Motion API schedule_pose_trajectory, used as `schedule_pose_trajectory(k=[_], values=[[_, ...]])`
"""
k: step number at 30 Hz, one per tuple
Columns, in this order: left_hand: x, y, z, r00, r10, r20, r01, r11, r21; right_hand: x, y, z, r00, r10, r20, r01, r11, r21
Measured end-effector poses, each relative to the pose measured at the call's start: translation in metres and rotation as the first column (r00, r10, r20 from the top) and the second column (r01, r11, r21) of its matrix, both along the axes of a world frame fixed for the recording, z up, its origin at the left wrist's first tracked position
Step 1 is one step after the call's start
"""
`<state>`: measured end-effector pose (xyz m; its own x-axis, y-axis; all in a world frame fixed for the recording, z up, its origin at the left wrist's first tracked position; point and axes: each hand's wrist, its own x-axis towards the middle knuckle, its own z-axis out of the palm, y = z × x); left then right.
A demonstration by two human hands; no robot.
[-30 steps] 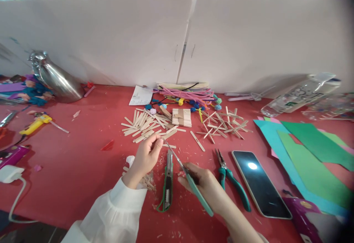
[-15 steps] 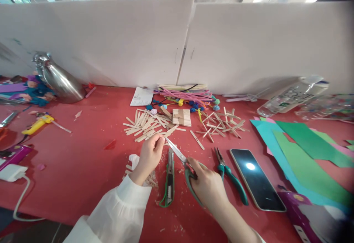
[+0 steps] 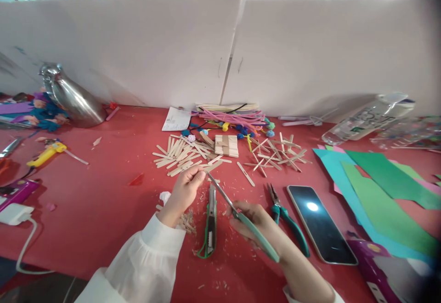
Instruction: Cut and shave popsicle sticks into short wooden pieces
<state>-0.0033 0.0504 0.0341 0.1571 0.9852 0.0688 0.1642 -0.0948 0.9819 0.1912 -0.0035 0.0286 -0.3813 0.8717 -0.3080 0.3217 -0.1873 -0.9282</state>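
Note:
My right hand (image 3: 257, 225) is closed around the green handles of a pair of scissors (image 3: 223, 193), which are turned edge-on. Their tips point up and left, reaching the fingertips of my left hand (image 3: 188, 190). Thumb and finger of that left hand are pinched together; what they hold is too small to make out. Below the hands lies a green utility knife (image 3: 211, 225) on the red table (image 3: 103, 215). Wood shavings (image 3: 188, 222) are heaped beside my left wrist. Ahead are a pile of craft sticks (image 3: 179, 156) and a single stick (image 3: 245, 174).
Pliers (image 3: 289, 222) and a phone (image 3: 320, 225) lie to the right, near coloured paper (image 3: 372, 192) and a plastic bottle (image 3: 365, 119). At left are a yellow glue gun (image 3: 46, 154) and a steel jug (image 3: 76, 98). Pipe cleaners (image 3: 230, 118) lie before a white partition (image 3: 138, 50).
My right hand has rolled over, turning the scissors from blade-flat to edge-on, with the handles swung right. My left hand stays pinched in nearly the same place.

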Motion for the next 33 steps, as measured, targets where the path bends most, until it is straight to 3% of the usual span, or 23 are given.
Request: schedule_pose_trajectory(k=[2,4,7,8,10,13,17,22,27,30,33], values=[[0.001,0.0,0.001,0.993,0.034,-0.115,-0.03,0.999,0.043,-0.002,-0.003,-0.005,0.971,-0.087,0.223,0.038,0.976,0.216],[0.002,0.0,0.0,0.971,0.081,-0.224,-0.067,0.995,0.068,-0.006,-0.007,-0.01,0.871,-0.214,0.443,0.019,0.914,0.405],[0.004,-0.001,-0.001,0.933,0.143,-0.331,-0.116,0.988,0.098,-0.012,-0.012,-0.014,0.737,-0.331,0.589,-0.033,0.853,0.521],[0.005,-0.001,-0.001,0.925,0.156,-0.347,-0.124,0.986,0.114,-0.013,-0.012,-0.013,0.743,-0.326,0.585,-0.022,0.861,0.508],[0.004,-0.001,-0.001,0.928,0.154,-0.339,-0.118,0.985,0.125,-0.013,-0.011,-0.009,0.835,-0.253,0.488,0.035,0.91,0.413],[0.003,0.0,0.001,0.961,0.103,-0.256,-0.078,0.991,0.104,-0.01,-0.007,-0.001,0.977,-0.119,0.176,0.087,0.98,0.18],[0.002,0.001,0.006,0.987,0.047,-0.156,-0.029,0.993,0.114,-0.004,-0.004,0.003,0.994,-0.054,-0.093,0.038,0.985,-0.17],[0.0,0.001,0.011,0.987,0.014,-0.157,0.009,0.989,0.145,-0.001,-0.005,0.007,0.966,-0.066,-0.25,-0.011,0.955,-0.297],[-0.005,0.002,0.008,0.947,0.032,-0.321,0.034,0.979,0.199,-0.003,-0.005,0.006,0.989,-0.072,-0.127,0.037,0.965,-0.259],[-0.006,0.002,0.004,0.856,0.107,-0.505,0.033,0.965,0.261,-0.006,-0.005,-0.001,0.996,-0.084,-0.006,0.083,0.992,-0.092],[-0.002,0.0,0.0,0.734,0.201,-0.649,0.024,0.947,0.32,-0.009,-0.007,-0.006,0.988,-0.129,0.09,0.118,0.985,0.126]])
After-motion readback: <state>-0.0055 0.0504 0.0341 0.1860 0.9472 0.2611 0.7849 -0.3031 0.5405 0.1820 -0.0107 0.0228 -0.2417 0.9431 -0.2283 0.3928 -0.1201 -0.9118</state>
